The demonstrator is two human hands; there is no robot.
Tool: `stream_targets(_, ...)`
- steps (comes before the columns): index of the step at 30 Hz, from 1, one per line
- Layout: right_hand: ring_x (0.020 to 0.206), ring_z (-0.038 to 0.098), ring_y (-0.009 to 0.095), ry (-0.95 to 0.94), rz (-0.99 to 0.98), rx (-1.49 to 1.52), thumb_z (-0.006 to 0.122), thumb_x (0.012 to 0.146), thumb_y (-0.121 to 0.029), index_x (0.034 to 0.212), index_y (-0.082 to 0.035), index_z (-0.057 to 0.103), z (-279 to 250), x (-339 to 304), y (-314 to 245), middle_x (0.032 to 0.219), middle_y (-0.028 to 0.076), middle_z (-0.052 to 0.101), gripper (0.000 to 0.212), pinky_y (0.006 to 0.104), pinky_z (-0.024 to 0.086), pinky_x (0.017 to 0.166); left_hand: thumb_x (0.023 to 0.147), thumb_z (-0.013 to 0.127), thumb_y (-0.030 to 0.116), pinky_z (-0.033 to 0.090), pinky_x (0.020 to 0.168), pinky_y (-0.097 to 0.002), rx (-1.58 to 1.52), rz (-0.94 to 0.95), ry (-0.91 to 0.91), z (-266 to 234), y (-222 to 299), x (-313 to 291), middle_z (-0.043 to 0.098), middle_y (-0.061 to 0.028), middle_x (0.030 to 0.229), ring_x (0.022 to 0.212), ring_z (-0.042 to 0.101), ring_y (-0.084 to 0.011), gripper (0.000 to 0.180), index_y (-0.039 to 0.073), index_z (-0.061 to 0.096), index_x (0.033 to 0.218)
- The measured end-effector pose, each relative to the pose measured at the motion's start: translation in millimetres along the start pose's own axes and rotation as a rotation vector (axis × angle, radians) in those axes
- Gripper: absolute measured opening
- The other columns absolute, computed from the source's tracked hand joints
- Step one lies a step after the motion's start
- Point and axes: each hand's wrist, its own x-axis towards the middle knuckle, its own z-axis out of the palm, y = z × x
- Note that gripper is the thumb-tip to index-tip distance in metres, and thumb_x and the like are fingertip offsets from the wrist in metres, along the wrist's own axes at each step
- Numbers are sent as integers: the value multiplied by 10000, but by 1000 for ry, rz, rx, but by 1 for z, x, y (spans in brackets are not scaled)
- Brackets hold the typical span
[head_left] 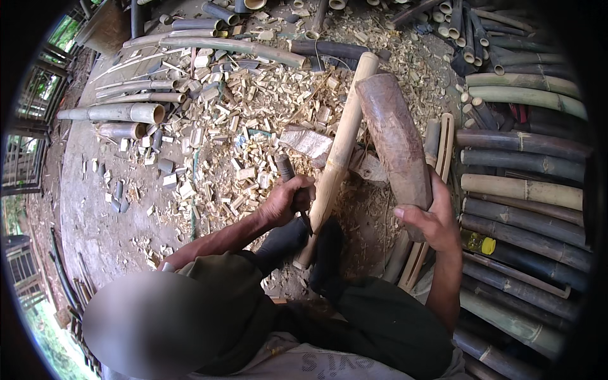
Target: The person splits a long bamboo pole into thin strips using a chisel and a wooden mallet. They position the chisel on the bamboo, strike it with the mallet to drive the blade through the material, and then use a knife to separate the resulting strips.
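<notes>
A pale, scraped bamboo pole point(340, 155) slants away from me, its near end between my dark-shod feet point(327, 256). My left hand point(288, 201) is closed round a chisel point(285, 166); its dark handle sticks up above the fist and its thin blade points down at the pole's near part. Whether the tip touches the pole I cannot tell. On the other side, my right hand point(437, 220) grips the narrower near end of a thick, brown wooden mallet point(392, 136). The mallet's broad far end is raised close to the pole's right side.
Wood chips point(247, 126) cover the floor ahead. Cut bamboo poles point(522, 187) lie side by side along the right, with a yellow-capped bottle point(478, 243) among them. More bamboo lengths point(114, 113) lie at the left. A split bamboo piece point(415, 263) rests beside my right arm.
</notes>
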Motion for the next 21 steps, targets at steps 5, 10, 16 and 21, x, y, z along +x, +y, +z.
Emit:
stream_targets(5,1223,565,217,3,67,32,813,738,-154,1427,61,433,0,-3,6,1311,143,582,815,349,421,1072,918,661,349,281,505,-295,8,10,-14,2,-2,-2,410,12,560,500,352,-116,365,37,617,734)
stream_targets(10,1187,582,221,33,8,-11,820,736,-174,1402,59,455,3,-6,-2,1283,153,595,794,355,442,1046,965,671,361,331,536,-291,227,80,-14,19,-2,-14,499,7,610,561,437,-102,390,29,645,763)
stream_targets(16,1007,640,243,104,-320,-272,806,735,-199,1291,20,484,10,1,-37,1098,152,645,679,384,503,918,977,723,378,446,629,-274,536,124,-129,39,-19,-19,602,17,731,686,536,-73,361,40,706,852)
stream_targets(21,885,733,392,-269,-41,-916,765,729,-186,1120,-27,483,24,11,-47,965,237,713,507,488,585,791,975,731,371,456,610,-284,632,235,-128,40,-27,-14,605,15,752,682,535,-69,339,33,725,962)
